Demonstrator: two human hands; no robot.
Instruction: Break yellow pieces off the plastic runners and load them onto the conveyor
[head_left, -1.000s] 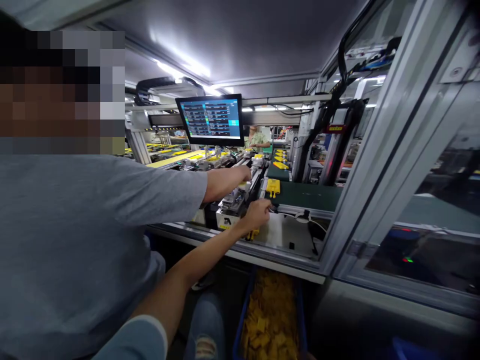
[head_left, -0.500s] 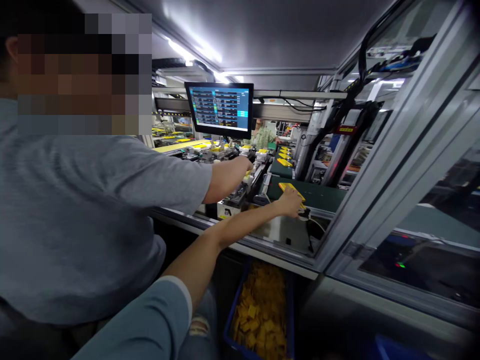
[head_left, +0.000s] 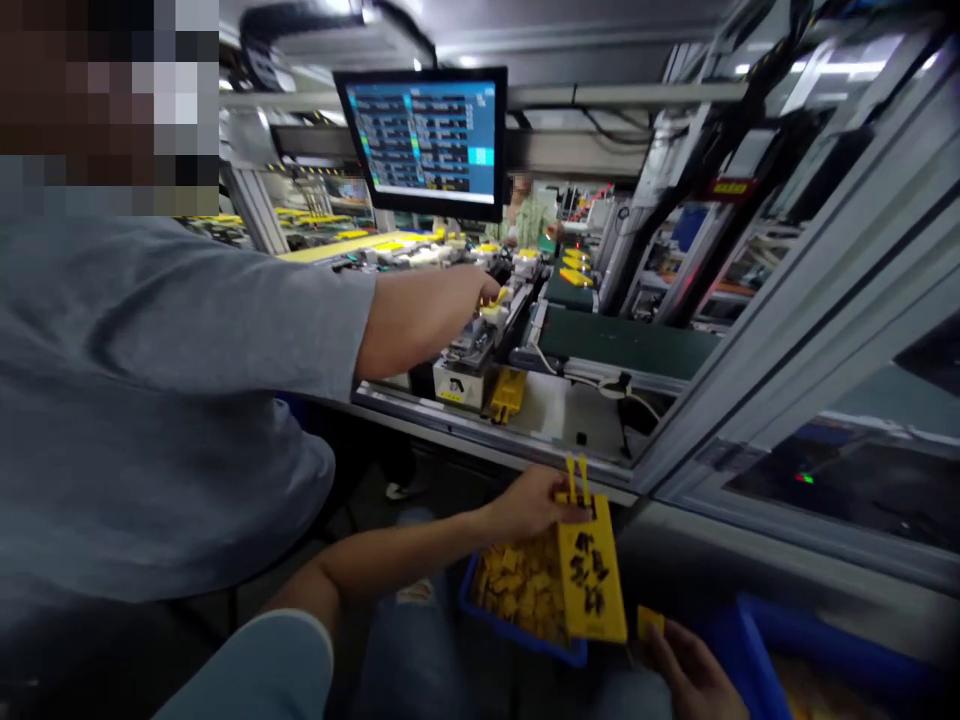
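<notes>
Left hand (head_left: 529, 503) at 6 o'clock, fingers (head_left: 566, 510) pinching the top of a long yellow plastic strip (head_left: 592, 585) with black marks, which hangs over a blue crate (head_left: 510, 640) of yellow parts. Right hand (head_left: 694, 675) at 5 o'clock, fingers pinching a small yellow card (head_left: 649, 622). Second blue bin (head_left: 757, 625) at 4 o'clock. Gray-shirted co-worker's hand (head_left: 487, 292) at 12 o'clock on the assembly machine (head_left: 469, 355); yellow part (head_left: 508, 393) on the tabletop (head_left: 540, 405) beside it.
</notes>
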